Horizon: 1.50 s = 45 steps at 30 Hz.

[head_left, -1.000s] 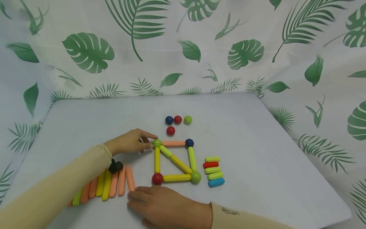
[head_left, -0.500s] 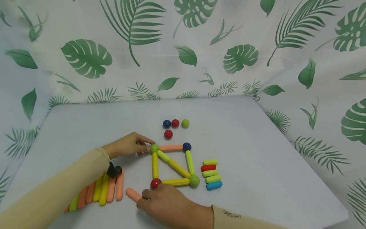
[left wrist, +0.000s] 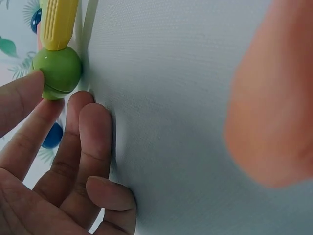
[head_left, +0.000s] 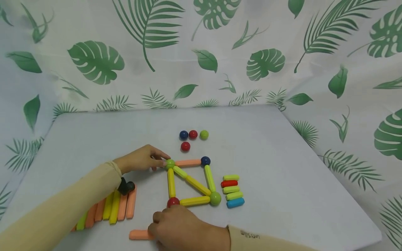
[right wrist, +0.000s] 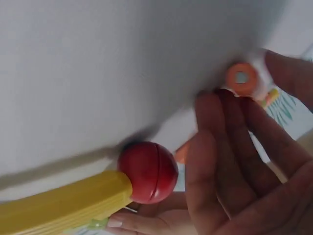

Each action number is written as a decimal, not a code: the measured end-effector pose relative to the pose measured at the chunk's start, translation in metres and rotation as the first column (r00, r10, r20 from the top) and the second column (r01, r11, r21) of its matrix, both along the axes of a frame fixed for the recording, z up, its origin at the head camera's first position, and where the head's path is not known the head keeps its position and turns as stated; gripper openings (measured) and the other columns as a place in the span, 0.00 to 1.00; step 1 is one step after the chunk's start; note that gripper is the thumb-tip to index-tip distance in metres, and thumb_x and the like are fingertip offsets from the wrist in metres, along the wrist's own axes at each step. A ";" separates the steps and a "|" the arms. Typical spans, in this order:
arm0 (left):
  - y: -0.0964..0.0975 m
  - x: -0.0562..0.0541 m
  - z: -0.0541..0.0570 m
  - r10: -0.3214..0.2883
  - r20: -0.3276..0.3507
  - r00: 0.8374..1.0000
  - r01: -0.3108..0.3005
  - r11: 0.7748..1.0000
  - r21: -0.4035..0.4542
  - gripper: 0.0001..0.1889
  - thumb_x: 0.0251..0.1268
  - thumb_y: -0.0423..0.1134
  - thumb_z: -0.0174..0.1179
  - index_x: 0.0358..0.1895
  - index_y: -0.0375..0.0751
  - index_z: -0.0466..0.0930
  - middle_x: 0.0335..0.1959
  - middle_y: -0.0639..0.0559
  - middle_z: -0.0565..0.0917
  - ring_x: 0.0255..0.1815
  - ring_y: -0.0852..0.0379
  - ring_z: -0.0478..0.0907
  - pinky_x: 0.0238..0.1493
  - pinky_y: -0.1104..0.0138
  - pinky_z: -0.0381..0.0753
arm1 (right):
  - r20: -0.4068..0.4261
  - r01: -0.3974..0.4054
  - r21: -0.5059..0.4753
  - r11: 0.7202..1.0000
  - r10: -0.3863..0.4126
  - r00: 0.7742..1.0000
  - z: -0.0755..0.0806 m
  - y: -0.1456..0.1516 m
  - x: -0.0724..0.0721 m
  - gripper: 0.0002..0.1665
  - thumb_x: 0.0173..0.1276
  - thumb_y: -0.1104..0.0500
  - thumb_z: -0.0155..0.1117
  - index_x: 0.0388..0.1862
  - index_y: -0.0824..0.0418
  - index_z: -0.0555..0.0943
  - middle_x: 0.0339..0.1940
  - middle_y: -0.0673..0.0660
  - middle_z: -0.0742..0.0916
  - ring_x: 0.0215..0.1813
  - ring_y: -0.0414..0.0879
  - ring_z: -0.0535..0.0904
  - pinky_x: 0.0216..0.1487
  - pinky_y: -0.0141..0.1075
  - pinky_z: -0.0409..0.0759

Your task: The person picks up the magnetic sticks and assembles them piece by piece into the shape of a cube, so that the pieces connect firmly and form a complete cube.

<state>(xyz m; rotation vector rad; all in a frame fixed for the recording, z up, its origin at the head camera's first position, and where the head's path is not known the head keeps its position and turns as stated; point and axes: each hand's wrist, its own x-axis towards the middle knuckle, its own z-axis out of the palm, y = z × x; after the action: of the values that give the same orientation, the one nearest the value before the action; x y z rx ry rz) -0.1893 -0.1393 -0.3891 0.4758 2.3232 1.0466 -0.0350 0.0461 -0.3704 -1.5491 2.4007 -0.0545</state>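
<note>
A square of magnetic rods and balls with a diagonal lies on the white table. My left hand [head_left: 142, 159] pinches the green ball [left wrist: 59, 69] at its far left corner between thumb and index finger; a yellow rod [left wrist: 59, 22] joins that ball. My right hand [head_left: 183, 226], by the near left corner, holds an orange magnetic rod [head_left: 140, 235] lying crosswise, its metal end tip facing the camera in the right wrist view. The red ball [right wrist: 149, 171] at this corner sits close beside the right fingers, with a yellow rod [right wrist: 68, 198] attached.
Several loose rods [head_left: 113, 209] lie in a row at the left, partly behind the left sleeve, with black pieces [head_left: 126, 187] at their top. Short rods [head_left: 232, 190] are stacked at the right. Loose balls [head_left: 185, 146] sit beyond the square.
My right hand has taken hold of the orange rod, drawn it toward me and turned it from lengthwise to crosswise. The left hand stays at the green ball.
</note>
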 end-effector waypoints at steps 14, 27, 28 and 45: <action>-0.005 -0.001 -0.004 0.012 0.015 1.000 -0.012 0.999 0.036 0.17 0.72 0.45 0.64 0.59 0.46 0.85 0.35 0.52 0.85 0.33 0.55 0.78 0.33 0.64 0.72 | 0.291 0.262 -0.158 0.952 -0.208 0.934 0.027 0.032 -0.028 0.08 0.65 0.52 0.74 0.42 0.44 0.87 0.31 0.34 0.80 0.34 0.28 0.73 0.37 0.24 0.75; -0.004 -0.001 -0.001 0.019 0.026 0.999 -0.020 1.000 0.017 0.18 0.72 0.43 0.64 0.60 0.44 0.84 0.38 0.53 0.86 0.34 0.54 0.79 0.34 0.64 0.73 | 0.537 0.666 -0.322 0.673 -0.449 0.714 0.023 0.054 -0.144 0.13 0.63 0.55 0.77 0.44 0.55 0.84 0.39 0.46 0.86 0.43 0.41 0.82 0.48 0.33 0.81; -0.003 0.000 -0.001 0.018 0.025 1.000 -0.018 1.000 0.022 0.18 0.72 0.43 0.64 0.60 0.43 0.84 0.37 0.52 0.86 0.33 0.54 0.79 0.34 0.64 0.73 | 0.541 0.670 -0.314 0.673 -0.452 0.709 0.020 0.052 -0.146 0.13 0.63 0.55 0.77 0.44 0.55 0.85 0.39 0.46 0.86 0.44 0.41 0.82 0.48 0.33 0.81; 0.002 0.007 0.007 0.036 -0.180 0.983 -0.005 0.986 0.167 0.17 0.66 0.42 0.70 0.56 0.43 0.86 0.49 0.54 0.87 0.45 0.57 0.83 0.50 0.59 0.82 | 0.521 0.625 -0.329 0.707 -0.416 0.745 0.017 0.046 -0.153 0.14 0.63 0.57 0.77 0.45 0.55 0.84 0.41 0.46 0.88 0.45 0.39 0.85 0.49 0.33 0.82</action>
<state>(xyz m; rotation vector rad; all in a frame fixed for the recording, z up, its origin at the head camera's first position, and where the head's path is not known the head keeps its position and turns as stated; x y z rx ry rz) -0.1827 -0.1374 -0.3825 0.6373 2.4140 1.2604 -0.1885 0.0917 -0.3539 -0.7815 2.4822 -1.0792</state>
